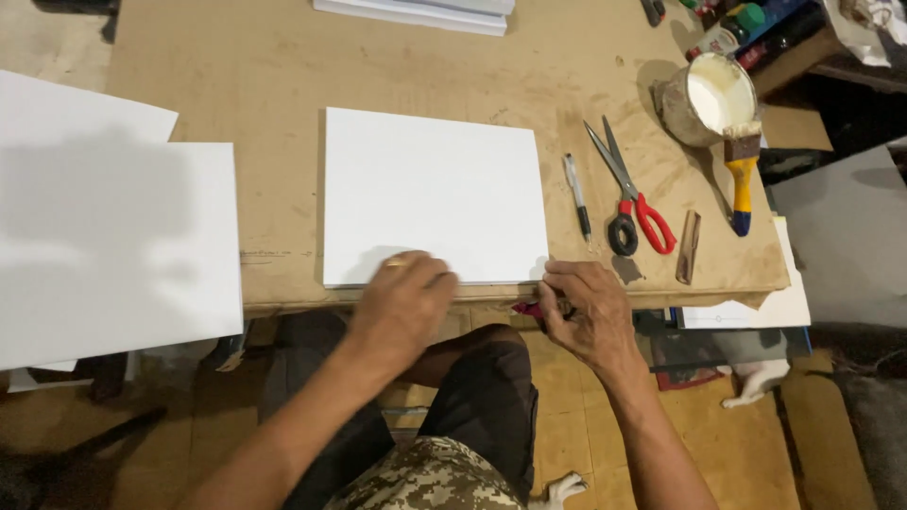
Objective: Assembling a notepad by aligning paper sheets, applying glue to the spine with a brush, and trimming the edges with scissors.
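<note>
Brown-papered worktop [283, 66]: white board [435, 194] lies flat at near edge, left hand [404, 302] curled, pressing its edge, right hand [584, 312] closed on small red-handled tool [525, 309]; scissors [628, 194], glue brush [741, 175] lying unused.

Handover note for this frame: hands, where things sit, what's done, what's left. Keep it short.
Left hand: pressed flat on the near edge of the white rectangular board, holding nothing.
Right hand: at the board's near right corner, gripping a small dark-red tool; its kind is unclear.
Board lies flat on the brown cardboard-covered table, flush with its front edge.
To the right, untouched: pen, red-handled scissors, tin of white paste, yellow-handled brush.
Done: board placed and steadied. Left: no mark or cut visible on it yet.
</note>
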